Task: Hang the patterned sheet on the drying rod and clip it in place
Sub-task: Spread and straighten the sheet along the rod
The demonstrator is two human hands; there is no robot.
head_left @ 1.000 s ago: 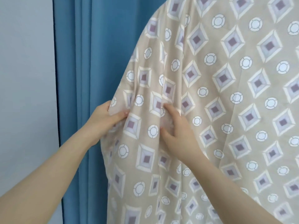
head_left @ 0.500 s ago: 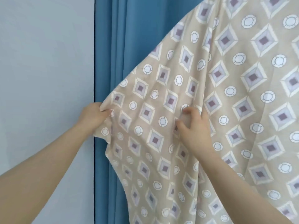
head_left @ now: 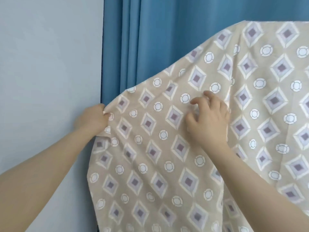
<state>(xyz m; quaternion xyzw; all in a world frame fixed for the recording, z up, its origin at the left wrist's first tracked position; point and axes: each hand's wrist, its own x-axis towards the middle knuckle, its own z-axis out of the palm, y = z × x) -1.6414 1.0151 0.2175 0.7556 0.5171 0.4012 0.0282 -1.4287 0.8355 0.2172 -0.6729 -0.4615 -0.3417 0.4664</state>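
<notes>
Sheet [head_left: 150, 164] edge pinched in left grip [head_left: 93, 120], right grip [head_left: 209, 121] loose over it

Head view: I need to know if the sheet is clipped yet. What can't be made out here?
Head view throughout.
Drying rod, clips: under the patterned sheet or beyond the top edge.
Left hand: fingers tucked behind the sheet edge it pinches.
Right hand: blurred; grip unclear.

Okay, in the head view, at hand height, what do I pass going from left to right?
Pale wall → left hand, pinching the edge of the patterned sheet → right hand, fingers loosely curled in front of the sheet.
</notes>
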